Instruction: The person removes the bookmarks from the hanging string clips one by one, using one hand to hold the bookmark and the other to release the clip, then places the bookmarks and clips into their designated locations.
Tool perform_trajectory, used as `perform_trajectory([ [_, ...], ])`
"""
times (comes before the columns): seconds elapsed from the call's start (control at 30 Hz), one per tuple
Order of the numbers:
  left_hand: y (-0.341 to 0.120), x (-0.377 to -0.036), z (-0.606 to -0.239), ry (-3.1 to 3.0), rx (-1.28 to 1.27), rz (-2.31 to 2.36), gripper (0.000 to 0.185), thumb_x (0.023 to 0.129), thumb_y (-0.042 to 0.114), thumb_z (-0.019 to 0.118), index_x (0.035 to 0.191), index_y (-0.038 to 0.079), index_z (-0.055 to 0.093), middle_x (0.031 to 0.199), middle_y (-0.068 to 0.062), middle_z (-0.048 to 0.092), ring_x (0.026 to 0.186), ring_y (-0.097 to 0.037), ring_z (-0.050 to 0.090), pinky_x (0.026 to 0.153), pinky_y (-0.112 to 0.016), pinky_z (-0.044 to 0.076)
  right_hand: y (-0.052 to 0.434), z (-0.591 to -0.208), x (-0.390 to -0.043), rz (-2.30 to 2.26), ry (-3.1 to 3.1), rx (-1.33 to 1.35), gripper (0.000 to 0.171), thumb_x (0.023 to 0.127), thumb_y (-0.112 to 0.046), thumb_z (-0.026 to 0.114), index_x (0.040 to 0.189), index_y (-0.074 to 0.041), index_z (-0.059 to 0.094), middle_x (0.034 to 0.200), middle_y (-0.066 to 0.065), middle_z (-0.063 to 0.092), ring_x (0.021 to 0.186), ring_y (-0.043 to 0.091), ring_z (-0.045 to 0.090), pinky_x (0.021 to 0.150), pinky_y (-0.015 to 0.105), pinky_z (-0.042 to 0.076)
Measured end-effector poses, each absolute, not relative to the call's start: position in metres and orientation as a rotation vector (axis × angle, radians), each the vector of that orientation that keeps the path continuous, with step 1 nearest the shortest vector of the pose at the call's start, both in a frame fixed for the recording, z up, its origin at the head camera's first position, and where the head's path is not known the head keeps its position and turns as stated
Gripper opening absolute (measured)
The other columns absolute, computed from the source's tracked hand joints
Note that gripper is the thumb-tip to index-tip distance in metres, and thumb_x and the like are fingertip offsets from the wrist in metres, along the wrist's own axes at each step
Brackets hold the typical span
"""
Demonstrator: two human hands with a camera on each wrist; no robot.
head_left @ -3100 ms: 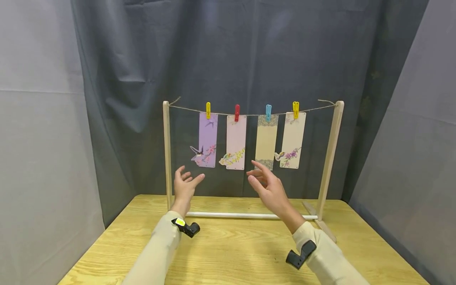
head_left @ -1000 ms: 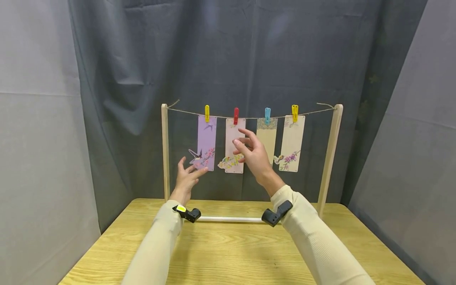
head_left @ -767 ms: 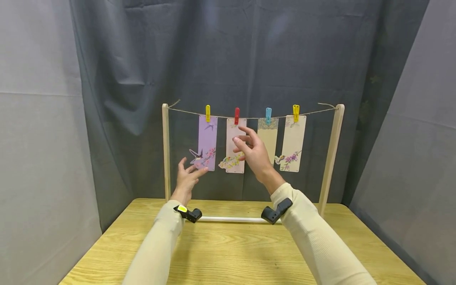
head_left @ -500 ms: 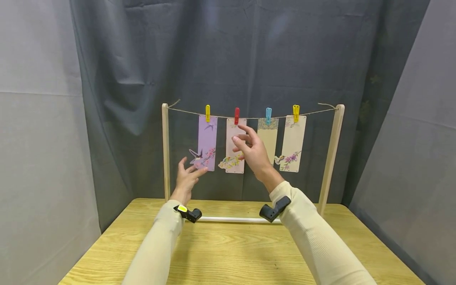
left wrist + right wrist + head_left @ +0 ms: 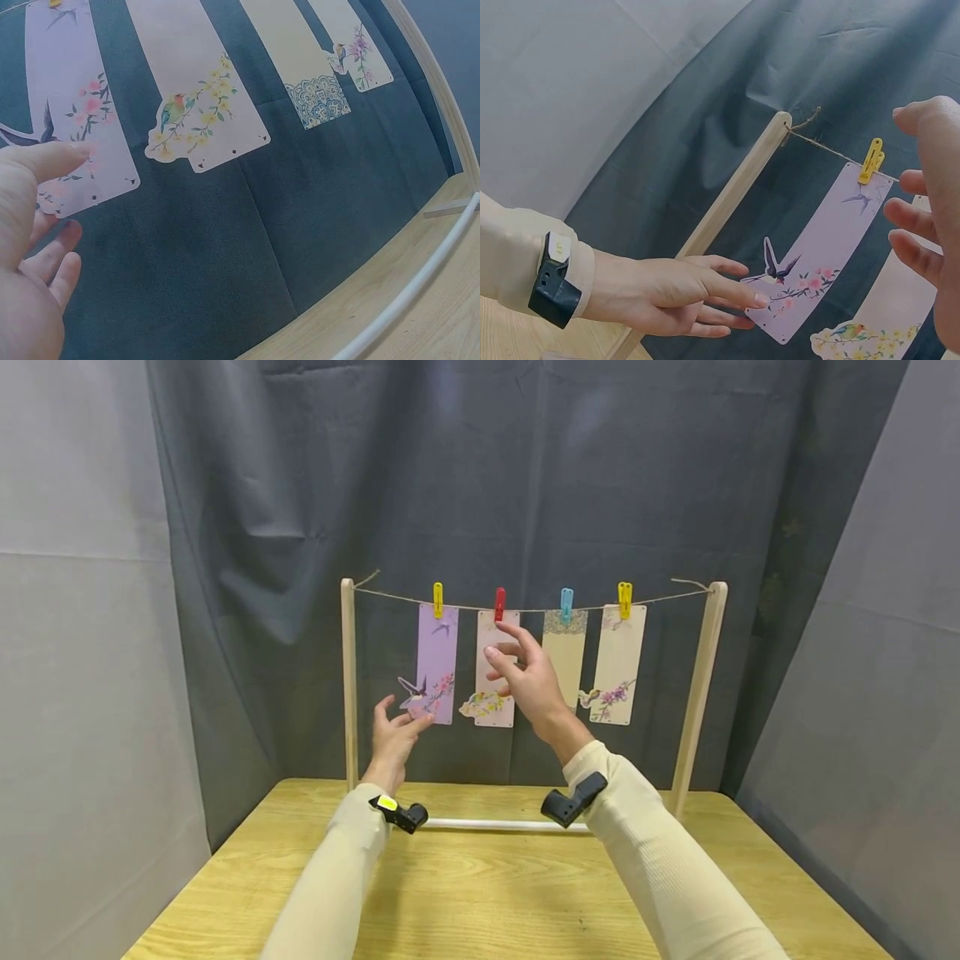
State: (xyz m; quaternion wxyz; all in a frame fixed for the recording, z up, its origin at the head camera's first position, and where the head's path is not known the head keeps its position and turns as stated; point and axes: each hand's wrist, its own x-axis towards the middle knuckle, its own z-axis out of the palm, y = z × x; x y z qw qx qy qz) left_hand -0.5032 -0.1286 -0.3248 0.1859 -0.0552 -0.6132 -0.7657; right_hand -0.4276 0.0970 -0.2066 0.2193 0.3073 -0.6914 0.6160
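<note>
My left hand [image 5: 393, 742] is at the lower left corner of a purple bookmark [image 5: 435, 652] printed with a swallow and pink blossoms. In the left wrist view its thumb [image 5: 64, 159] overlaps the front of the card, while the other fingers lie lower, partly behind it. Whether they touch the card I cannot tell. My right hand [image 5: 534, 681] is raised with loosely bent fingers, holding nothing. It partly covers the pink bookmark [image 5: 486, 714] and the beige lace-patterned bookmark [image 5: 564, 652]. A red clothespin [image 5: 500, 603] above its index fingertip clips the pink bookmark to a string.
The string [image 5: 397, 598] runs between two wooden posts [image 5: 349, 685]. A yellow clothespin [image 5: 438, 599] holds the purple bookmark, a blue clothespin [image 5: 566, 604] the beige one. Another yellow clothespin [image 5: 625, 599] holds a cream bookmark [image 5: 618, 664]. A white rod [image 5: 502, 825] spans the stand low over the wooden table [image 5: 465, 893].
From beside the beige bookmark, my right hand has risen leftward to the pink one. My left hand has moved slightly up to the purple bookmark's corner. The bookmarks still hang in their places.
</note>
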Motion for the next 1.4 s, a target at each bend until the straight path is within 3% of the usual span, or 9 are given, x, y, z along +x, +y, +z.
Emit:
perform_trajectory([
  [0.27,-0.132,-0.506,-0.324,-1.709,-0.144,-2.159,0.079,0.089,0.001,0.078,0.155,0.009,0.036,0.130,-0.025,0.062,0.117,-0.034,0.060,0.104,-0.048,0.045,0.091,-0.204,-0.432,1.689,-1.934,0.848,0.051,0.106,-0.024,0.061,0.154,-0.016,0.047,0.129,0.015,0.063,0.093,0.031,0.066,0.072,0.046,0.056],
  [0.47,-0.135,-0.508,-0.324,-1.697,-0.156,-2.157,0.072,0.088,-0.002,0.078,0.151,0.007,0.043,0.129,-0.026,0.062,0.114,-0.030,0.062,0.104,-0.048,0.046,0.086,-0.199,-0.436,1.656,-1.942,0.847,0.050,0.106,-0.025,0.061,0.153,-0.016,0.048,0.131,0.015,0.063,0.094,0.033,0.067,0.070,0.040,0.055],
  [0.57,-0.136,-0.509,-0.324,-1.687,-0.171,-2.163,0.069,0.089,-0.003,0.076,0.150,0.009,0.044,0.127,-0.025,0.062,0.105,-0.025,0.066,0.102,-0.048,0.048,0.083,-0.195,-0.439,1.629,-1.961,0.856,0.052,0.106,-0.027,0.061,0.154,-0.014,0.047,0.132,0.015,0.062,0.096,0.034,0.067,0.071,0.041,0.056],
  [0.73,-0.140,-0.511,-0.325,-1.676,-0.211,-2.187,0.068,0.092,-0.006,0.072,0.151,0.007,0.042,0.123,-0.026,0.065,0.084,-0.017,0.073,0.088,-0.039,0.057,0.078,-0.187,-0.447,1.605,-1.973,0.882,0.054,0.106,-0.030,0.061,0.155,-0.014,0.046,0.135,0.015,0.060,0.101,0.041,0.067,0.080,0.057,0.055],
  [0.83,-0.140,-0.513,-0.324,-1.678,-0.236,-2.175,0.068,0.093,-0.005,0.072,0.152,0.005,0.040,0.121,-0.026,0.067,0.080,-0.014,0.072,0.081,-0.033,0.057,0.075,-0.180,-0.452,1.597,-1.967,0.887,0.053,0.106,-0.032,0.061,0.155,-0.016,0.046,0.136,0.015,0.058,0.105,0.044,0.066,0.083,0.063,0.054],
  [1.17,-0.136,-0.513,-0.337,-1.666,-0.233,-2.142,0.071,0.093,-0.004,0.074,0.153,0.006,0.039,0.111,-0.021,0.072,0.079,-0.014,0.071,0.078,-0.030,0.057,0.056,-0.167,-0.469,1.581,-2.067,0.820,0.050,0.106,-0.037,0.060,0.151,-0.020,0.050,0.139,0.009,0.055,0.110,0.038,0.067,0.078,0.042,0.058],
  [1.4,-0.132,-0.511,-0.337,-1.652,-0.259,-2.112,0.074,0.092,-0.002,0.076,0.153,0.008,0.037,0.108,-0.019,0.073,0.081,-0.015,0.072,0.079,-0.031,0.056,0.045,-0.159,-0.479,1.599,-2.064,0.769,0.048,0.107,-0.033,0.060,0.151,-0.019,0.050,0.139,0.007,0.055,0.105,0.032,0.069,0.082,0.049,0.058],
])
